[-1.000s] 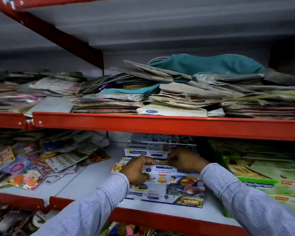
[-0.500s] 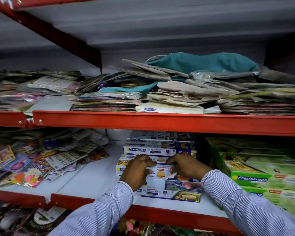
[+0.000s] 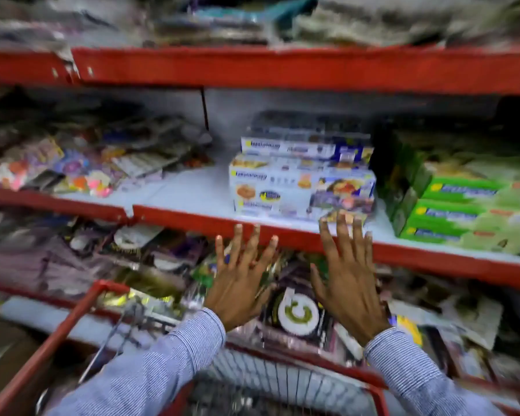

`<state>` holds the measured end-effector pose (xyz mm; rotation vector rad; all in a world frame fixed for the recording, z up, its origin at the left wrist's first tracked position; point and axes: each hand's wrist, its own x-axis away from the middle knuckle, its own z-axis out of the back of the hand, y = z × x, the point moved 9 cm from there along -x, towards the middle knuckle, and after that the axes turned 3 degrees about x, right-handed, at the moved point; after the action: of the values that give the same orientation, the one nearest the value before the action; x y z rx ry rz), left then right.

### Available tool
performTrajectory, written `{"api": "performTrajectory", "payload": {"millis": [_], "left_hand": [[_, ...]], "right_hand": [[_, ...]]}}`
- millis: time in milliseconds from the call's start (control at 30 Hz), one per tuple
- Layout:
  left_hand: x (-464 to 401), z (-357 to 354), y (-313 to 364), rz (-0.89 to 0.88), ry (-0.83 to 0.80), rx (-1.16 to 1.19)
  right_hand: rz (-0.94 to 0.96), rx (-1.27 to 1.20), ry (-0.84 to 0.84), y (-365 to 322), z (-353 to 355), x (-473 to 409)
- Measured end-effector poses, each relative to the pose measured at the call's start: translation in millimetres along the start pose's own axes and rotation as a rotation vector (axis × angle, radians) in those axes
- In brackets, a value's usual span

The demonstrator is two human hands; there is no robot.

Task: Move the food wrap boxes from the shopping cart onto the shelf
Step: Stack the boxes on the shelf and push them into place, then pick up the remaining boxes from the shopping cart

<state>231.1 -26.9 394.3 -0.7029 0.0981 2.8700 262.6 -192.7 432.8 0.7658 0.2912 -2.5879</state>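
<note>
Red-edged shelf [image 3: 282, 232] ahead with the food wrap boxes [image 3: 300, 190] stacked on it, my left hand [image 3: 240, 283] and right hand [image 3: 347, 280] spread empty, so I'd reach squarely into the shopping cart [image 3: 81, 319].

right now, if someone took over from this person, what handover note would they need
Left hand: open, empty, fingers spread below the shelf edge.
Right hand: open, empty, fingertips at the shelf edge.
White and blue food wrap boxes: stacked on the middle shelf, beside the green boxes.
Done: that stack is placed, nothing in hand.
Left: check the shopping cart below for more boxes; its contents are too blurred to tell.
</note>
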Motion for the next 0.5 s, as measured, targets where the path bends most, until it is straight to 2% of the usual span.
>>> {"api": "performTrajectory", "payload": {"millis": [133,167,300,400,500], "left_hand": [[79.8,-48.2,-3.7,0.063,-0.096,0.047],[123.9,-87.6,-0.1,0.104,-0.228,0.072],[203.5,-141.3,-5.8,0.196,-0.381,0.119],[267.5,-191.9,1.9,0.223,-0.582,0.145],[334.4,-247.4,9.2,0.219,-0.760,0.164]], "right_hand": [[-0.016,-0.005,-0.084,-14.9,-43.2,70.1],[-0.020,0.020,-0.221,-19.7,-86.5,115.7],[-0.037,-0.015,-0.443,-32.8,-145.7,184.9],[0.010,-0.080,-0.646,-46.5,-205.4,255.8],[-0.005,-0.164,-0.946,-54.3,-275.7,339.9]]}}
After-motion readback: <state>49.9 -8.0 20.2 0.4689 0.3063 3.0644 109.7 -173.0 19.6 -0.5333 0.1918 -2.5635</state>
